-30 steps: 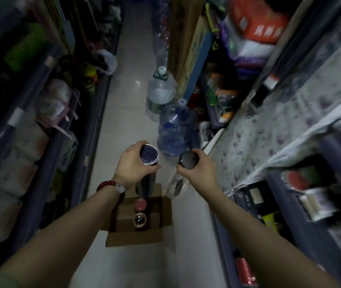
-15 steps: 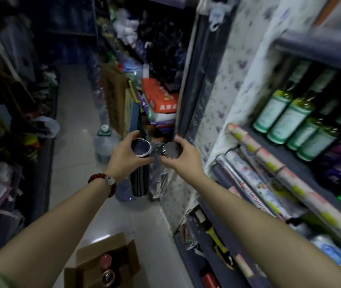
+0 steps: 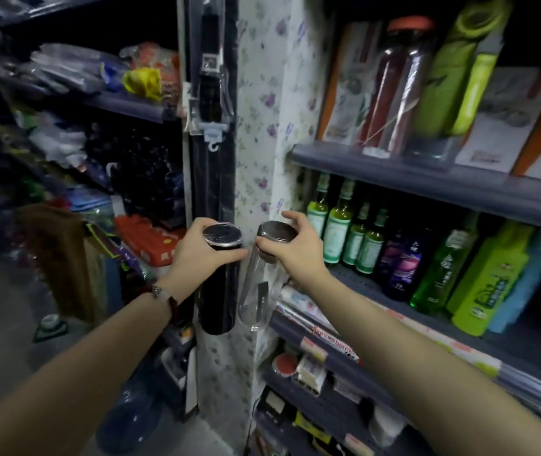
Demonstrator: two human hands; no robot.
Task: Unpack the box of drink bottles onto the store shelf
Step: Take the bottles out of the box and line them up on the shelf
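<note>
- Step in hand: carrying two drink bottles to the store shelf; placement not yet made. Box not in view.
- Left hand [image 3: 200, 255]: curled round the top of the black bottle [image 3: 218, 284], just under its silver-rimmed cap. Bottle hanging upright in front of the dark shelf post [image 3: 211, 166].
- Right hand [image 3: 290, 248]: gripping the dark cap of the clear bottle [image 3: 256, 301]. Body tilted, base swung left, close beside the black bottle; touching or not cannot be told.
- Target, judged: middle shelf [image 3: 433, 189] to the right, already carrying green-labelled bottles [image 3: 338, 232] and dark purple ones [image 3: 404, 264].
- Next move calls for: shifting both bottles rightward, righting the clear one, finding a free gap, then setting each base flat without knocking standing stock.
</note>
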